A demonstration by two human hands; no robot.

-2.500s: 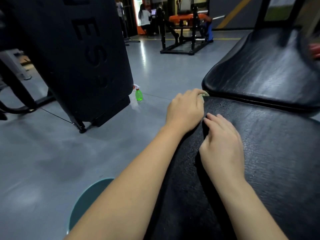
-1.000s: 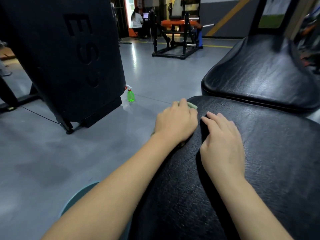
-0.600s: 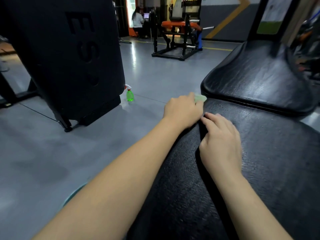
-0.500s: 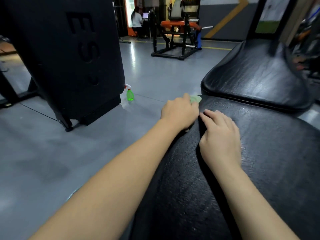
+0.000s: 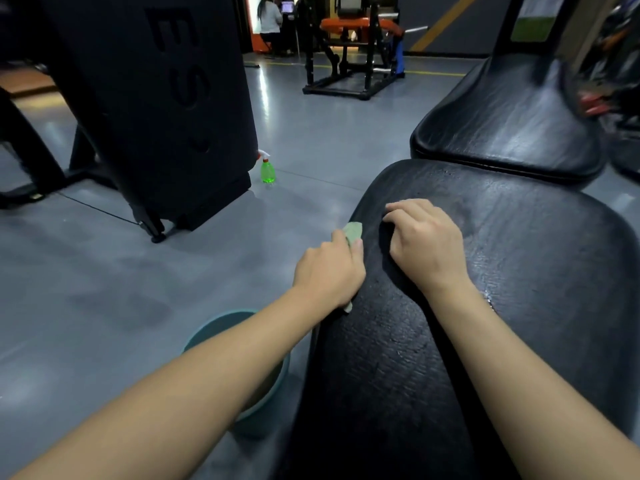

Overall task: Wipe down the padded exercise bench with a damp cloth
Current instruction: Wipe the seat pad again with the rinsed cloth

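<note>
The black padded bench seat (image 5: 519, 271) fills the right half of the view, its surface wet and shiny in patches. My left hand (image 5: 329, 271) grips a pale green cloth (image 5: 353, 232) against the seat's left edge; cloth ends poke out above and below the hand. My right hand (image 5: 427, 244) rests on top of the seat just to the right, fingers bent with the tips on the pad, holding nothing. The bench's second black pad (image 5: 512, 126) sits beyond the seat.
A teal bucket (image 5: 211, 330) stands on the grey floor under my left forearm. A green spray bottle (image 5: 268, 169) stands by a large black machine (image 5: 149, 98) at left. An orange-padded machine (image 5: 353, 53) and a person (image 5: 270, 19) are far back.
My left hand has slid the cloth back toward me along the seat's left edge, away from the front corner. My right hand has stayed on the pad. The bucket has come into view.
</note>
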